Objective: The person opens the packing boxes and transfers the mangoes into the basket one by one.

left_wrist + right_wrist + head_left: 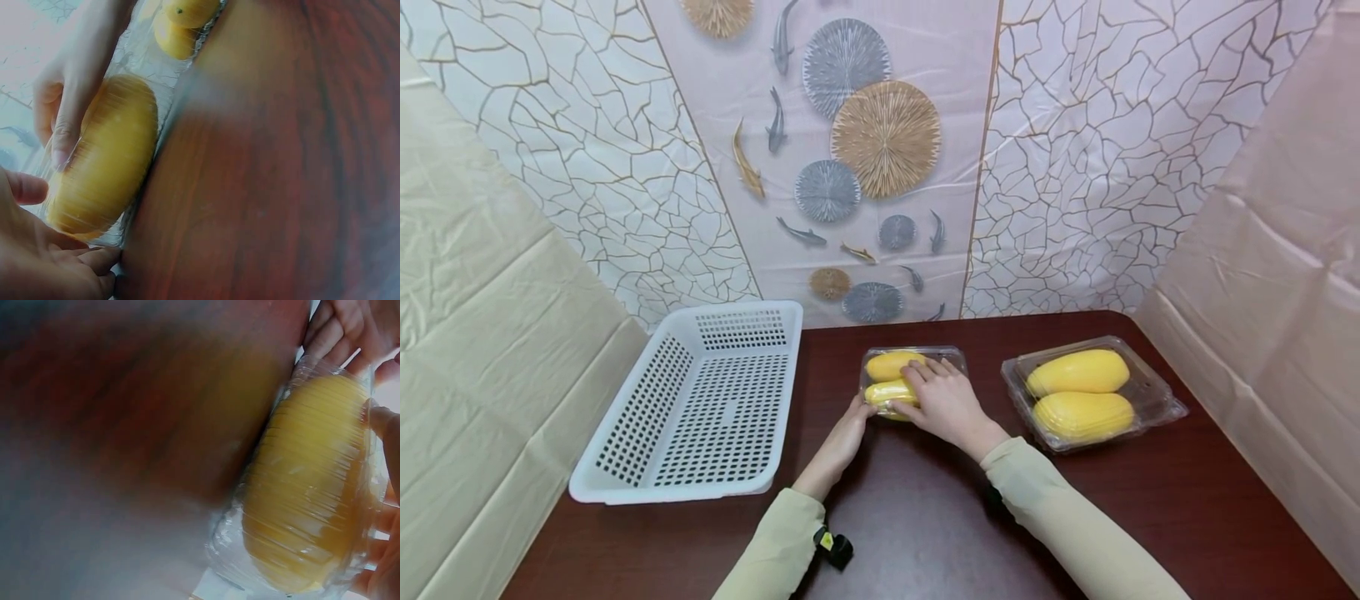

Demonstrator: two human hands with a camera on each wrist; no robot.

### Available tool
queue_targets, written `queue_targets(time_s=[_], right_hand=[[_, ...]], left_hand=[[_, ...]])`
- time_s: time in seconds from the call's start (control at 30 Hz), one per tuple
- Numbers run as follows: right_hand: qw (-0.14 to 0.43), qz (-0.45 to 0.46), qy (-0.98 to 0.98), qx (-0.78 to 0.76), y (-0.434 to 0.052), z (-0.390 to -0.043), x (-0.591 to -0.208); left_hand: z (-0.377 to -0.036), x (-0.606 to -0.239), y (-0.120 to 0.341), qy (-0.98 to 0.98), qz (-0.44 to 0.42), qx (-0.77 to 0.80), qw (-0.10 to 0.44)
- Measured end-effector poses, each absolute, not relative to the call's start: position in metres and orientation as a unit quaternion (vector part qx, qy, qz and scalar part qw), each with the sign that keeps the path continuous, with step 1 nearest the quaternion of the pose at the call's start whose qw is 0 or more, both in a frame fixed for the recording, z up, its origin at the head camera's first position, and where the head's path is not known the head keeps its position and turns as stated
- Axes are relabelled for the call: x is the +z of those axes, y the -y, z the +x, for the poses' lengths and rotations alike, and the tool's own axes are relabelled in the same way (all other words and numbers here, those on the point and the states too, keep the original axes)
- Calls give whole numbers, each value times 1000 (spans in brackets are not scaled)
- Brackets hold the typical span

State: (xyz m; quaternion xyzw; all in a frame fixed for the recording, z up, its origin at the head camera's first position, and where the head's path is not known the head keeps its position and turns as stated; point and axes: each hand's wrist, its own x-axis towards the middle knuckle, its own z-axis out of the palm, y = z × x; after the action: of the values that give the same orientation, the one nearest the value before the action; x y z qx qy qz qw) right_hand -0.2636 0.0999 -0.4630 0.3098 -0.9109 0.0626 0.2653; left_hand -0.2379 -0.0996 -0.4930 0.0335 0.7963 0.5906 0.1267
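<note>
A clear plastic clamshell box with two yellow mango-like fruits sits on the dark table. My left hand is at its left end, thumb by the lid's edge and fingers against the end wall; the left wrist view shows this hand around the box's corner. Over the lid lies my right hand, its fingers spread across the top and its thumb toward the front edge. Through the ribbed plastic, the nearer fruit fills much of the right wrist view. The right palm hides part of the box.
A white perforated plastic basket stands on the left of the table. Another clear clamshell box with two larger yellow fruits lies to the right. Patterned cloth hangs behind the table, and beige cloth walls the sides.
</note>
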Motion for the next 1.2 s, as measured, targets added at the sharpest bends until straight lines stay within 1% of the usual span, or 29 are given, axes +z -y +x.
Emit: queue_targets(time_s=[0.2, 0.47, 0.73, 1.0, 1.2], right_hand=[[249, 310, 916, 60, -97, -262, -459], [244, 308, 918, 62, -97, -261, -457], [265, 311, 910, 67, -98, -261, -458], [276, 304, 908, 81, -100, -260, -459], [286, 298, 908, 72, -98, -263, -463]], left_hand=[[-237, -494, 100, -808, 29, 577, 119], [-238, -494, 100, -812, 22, 570, 124], [-238, -493, 98, -823, 30, 554, 121], [-238, -493, 96, -838, 49, 533, 103], [-237, -496, 98, -838, 46, 536, 97]])
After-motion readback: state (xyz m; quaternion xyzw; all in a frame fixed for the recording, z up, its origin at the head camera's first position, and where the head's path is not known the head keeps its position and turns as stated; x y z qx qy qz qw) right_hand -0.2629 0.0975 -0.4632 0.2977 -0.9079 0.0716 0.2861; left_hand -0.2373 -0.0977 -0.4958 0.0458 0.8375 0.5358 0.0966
